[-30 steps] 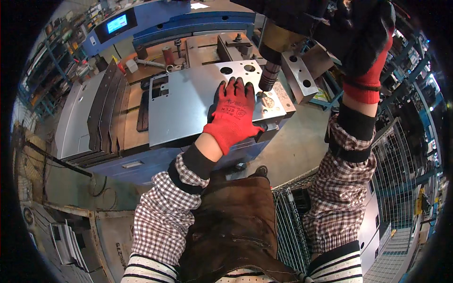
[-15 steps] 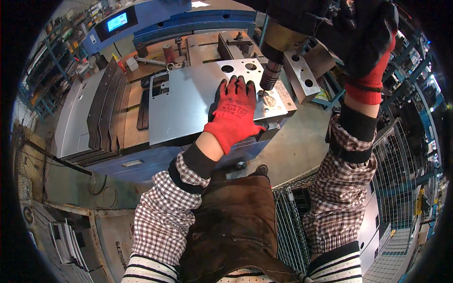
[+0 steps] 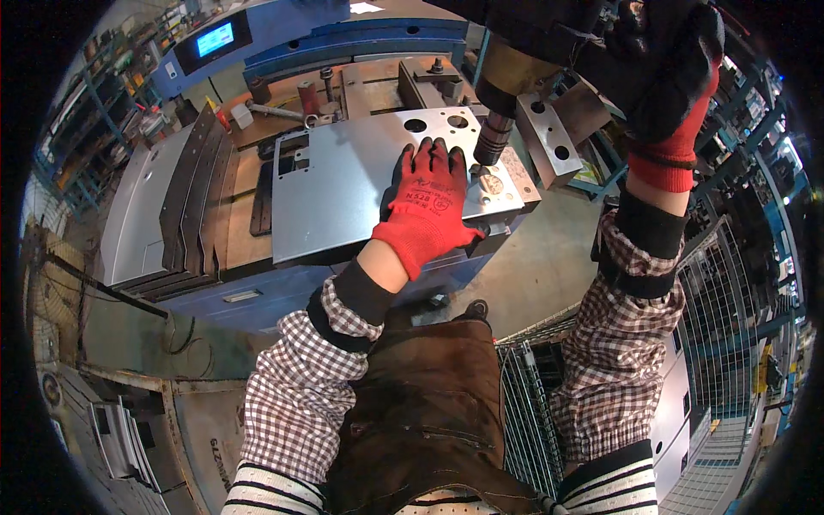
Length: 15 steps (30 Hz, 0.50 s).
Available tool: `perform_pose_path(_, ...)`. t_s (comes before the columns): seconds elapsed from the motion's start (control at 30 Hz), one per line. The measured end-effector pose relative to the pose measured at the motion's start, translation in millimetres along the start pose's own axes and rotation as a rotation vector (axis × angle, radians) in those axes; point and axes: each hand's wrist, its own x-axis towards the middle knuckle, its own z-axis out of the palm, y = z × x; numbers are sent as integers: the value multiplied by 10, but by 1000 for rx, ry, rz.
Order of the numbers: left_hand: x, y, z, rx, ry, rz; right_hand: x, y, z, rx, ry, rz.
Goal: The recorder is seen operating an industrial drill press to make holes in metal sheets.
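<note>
My left hand (image 3: 427, 202), in a red glove with dark fingertips, lies flat on a silver sheet-metal panel (image 3: 343, 167), fingers pointing away from me. The panel has round holes at its right end and rectangular cutouts at its left. Just right of that hand, the drill press spindle (image 3: 493, 137) points down at the panel, its tip close to a large round hole (image 3: 491, 182). High at the right, beside the dark machine head (image 3: 536, 30), my gloved right hand (image 3: 674, 86) is raised with fingers curled; whatever they grip is lost against the dark machine.
Bent metal panels (image 3: 159, 202) are stacked at the worktable's left. Clamps (image 3: 433, 77), a wrench (image 3: 276, 112) and bolts lie behind the panel. A steel block with holes (image 3: 549, 137) stands right of the spindle. A wire cart (image 3: 532, 395) is near my right leg; a lit screen (image 3: 215, 39) is far left.
</note>
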Motion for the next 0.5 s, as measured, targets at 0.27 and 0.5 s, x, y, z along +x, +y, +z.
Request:
perform_pose_path(0.27,0,3,7,5,4,1,-13,-49,-81,-464,-42,-191)
perform_pose_path(0.5,1,-2,20,7,-3,-9,58,-127,-59,-637,-36,-220)
